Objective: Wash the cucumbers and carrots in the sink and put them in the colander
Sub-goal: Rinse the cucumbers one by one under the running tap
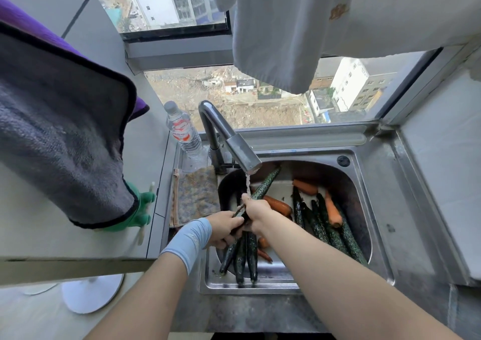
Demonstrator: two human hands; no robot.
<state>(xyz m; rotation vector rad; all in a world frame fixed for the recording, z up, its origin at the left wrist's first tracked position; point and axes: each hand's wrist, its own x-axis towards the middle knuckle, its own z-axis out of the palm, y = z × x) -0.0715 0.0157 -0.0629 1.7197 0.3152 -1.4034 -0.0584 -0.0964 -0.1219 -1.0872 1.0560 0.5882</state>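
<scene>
**A:** Where are the hands?

**B:** Both are over the left part of the sink [374, 209]. The left hand [223, 226], with a pale blue sleeve on its wrist, is curled round the near end of a long cucumber [266, 182]. The right hand [256, 211] grips the same cucumber just beyond it, fingers wrapped round.

**A:** Is the water running?

**B:** Yes. A thin stream [248, 182] falls from the faucet [234, 139] onto the right hand and the cucumber. The cucumber slants up and away, passing under the spout toward the far wall of the basin.

**A:** And the other vegetables?

**B:** All are in the basin. Beneath the hands lie three dark cucumbers [243, 257] side by side, tips toward the near rim. Along the right side leans a bunch of cucumbers [331, 231], with an orange carrot [333, 211] lying across them. A second carrot [278, 205] sits just right of the right hand, and a third carrot [305, 186] lies near the far wall.

**A:** Anything around the sink?

**B:** A patterned cloth [195, 196] lies on the left ledge, and a water bottle [182, 129] stands behind it beside the faucet. A grey towel [59, 131] hangs at the left, and a white cloth [273, 32] hangs before the window [234, 105].
</scene>
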